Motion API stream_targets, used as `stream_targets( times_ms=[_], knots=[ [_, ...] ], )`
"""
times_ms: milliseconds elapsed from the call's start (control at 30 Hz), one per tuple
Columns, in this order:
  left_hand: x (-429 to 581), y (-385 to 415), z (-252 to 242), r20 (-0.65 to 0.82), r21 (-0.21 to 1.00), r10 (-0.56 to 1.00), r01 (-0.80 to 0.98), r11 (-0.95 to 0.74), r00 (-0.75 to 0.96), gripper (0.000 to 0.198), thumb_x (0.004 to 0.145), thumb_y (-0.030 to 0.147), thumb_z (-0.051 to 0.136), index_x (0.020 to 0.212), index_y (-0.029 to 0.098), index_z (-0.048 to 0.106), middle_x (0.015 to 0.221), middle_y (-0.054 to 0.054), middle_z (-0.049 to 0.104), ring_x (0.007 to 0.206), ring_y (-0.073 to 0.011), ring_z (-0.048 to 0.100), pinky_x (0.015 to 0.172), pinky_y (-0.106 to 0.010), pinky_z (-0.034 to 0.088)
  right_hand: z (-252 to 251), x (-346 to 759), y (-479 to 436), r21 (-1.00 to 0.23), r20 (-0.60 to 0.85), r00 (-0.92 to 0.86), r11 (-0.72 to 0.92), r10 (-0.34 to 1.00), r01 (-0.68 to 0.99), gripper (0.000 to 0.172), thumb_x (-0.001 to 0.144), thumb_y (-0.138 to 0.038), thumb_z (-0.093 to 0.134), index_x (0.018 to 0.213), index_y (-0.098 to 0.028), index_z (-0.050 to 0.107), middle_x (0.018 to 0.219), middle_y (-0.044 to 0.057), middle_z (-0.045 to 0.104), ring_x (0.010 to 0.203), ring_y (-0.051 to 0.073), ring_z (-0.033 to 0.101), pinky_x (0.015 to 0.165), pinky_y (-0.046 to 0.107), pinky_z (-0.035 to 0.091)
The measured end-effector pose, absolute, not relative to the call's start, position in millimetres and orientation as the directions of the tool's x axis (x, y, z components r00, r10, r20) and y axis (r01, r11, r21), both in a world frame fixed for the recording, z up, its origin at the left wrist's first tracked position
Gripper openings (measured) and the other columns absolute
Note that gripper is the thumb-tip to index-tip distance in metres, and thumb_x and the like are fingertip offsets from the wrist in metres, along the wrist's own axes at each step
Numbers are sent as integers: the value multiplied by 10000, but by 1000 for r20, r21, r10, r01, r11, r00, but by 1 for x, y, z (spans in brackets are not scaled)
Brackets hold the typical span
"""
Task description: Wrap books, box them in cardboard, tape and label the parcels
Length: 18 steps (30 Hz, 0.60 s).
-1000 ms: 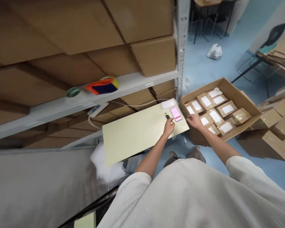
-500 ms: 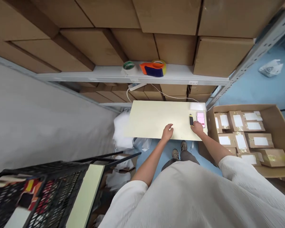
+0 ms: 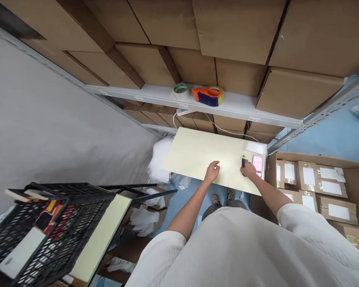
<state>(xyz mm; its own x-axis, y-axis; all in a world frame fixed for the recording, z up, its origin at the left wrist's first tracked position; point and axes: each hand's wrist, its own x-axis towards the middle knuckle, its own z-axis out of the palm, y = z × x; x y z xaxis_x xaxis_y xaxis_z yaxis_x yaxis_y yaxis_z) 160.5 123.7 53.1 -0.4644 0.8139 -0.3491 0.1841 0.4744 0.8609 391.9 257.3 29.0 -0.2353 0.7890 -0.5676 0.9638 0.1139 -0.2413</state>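
Note:
My right hand [image 3: 249, 170] is closed on a black and yellow cutter [image 3: 243, 161] near the right end of the pale yellow tabletop [image 3: 197, 151]. Just right of that hand lies a phone [image 3: 257, 165] with a pink and white screen. A white stack of labels or paper [image 3: 256, 147] sits behind the phone at the table's back corner. My left hand [image 3: 212, 172] is over the front part of the tabletop, holding nothing, its thumb and fingers apart.
A shelf [image 3: 236, 111] with cartons, a tape roll [image 3: 181, 89] and an orange tape dispenser [image 3: 208, 96] stands behind the table. On the right is a large carton [image 3: 356, 175] of labelled boxes. A black crate [image 3: 77, 223] stands at left, near white wrapping [image 3: 161, 159].
The view has turned, so the table and shelf now slant down to the right. My right hand now wraps further over the cutter. My left hand has hardly moved.

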Motion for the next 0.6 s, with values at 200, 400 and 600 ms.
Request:
stream_targets(
  times_ms=[200,400,600],
  knots=[
    [154,139,71,-270,907,825,157,391,-497,304,916,169,634,1188,216,761,1338,-123,765,1142,-233,753,1078,-423,587,87,384,280,-451,-239,-449,311,861,836,228,936,-333,642,1124,-229,566,1073,98,716,885,266,668,701,328,446],
    [151,144,92,-231,934,832,123,334,-505,304,937,167,602,1194,215,756,1360,-123,758,1160,-226,749,1086,-410,581,199,339,367,-412,289,-549,620,784,668,266,913,-350,620,1142,-218,595,1090,136,703,979,316,630,858,407,488],
    [138,133,108,-213,941,822,116,319,-529,316,948,162,578,1206,216,751,1382,-119,750,1178,-225,748,1081,-401,583,271,278,434,-232,338,-528,613,779,755,305,942,-284,585,1216,-160,637,1172,226,688,1076,387,569,917,484,468]
  ],
)
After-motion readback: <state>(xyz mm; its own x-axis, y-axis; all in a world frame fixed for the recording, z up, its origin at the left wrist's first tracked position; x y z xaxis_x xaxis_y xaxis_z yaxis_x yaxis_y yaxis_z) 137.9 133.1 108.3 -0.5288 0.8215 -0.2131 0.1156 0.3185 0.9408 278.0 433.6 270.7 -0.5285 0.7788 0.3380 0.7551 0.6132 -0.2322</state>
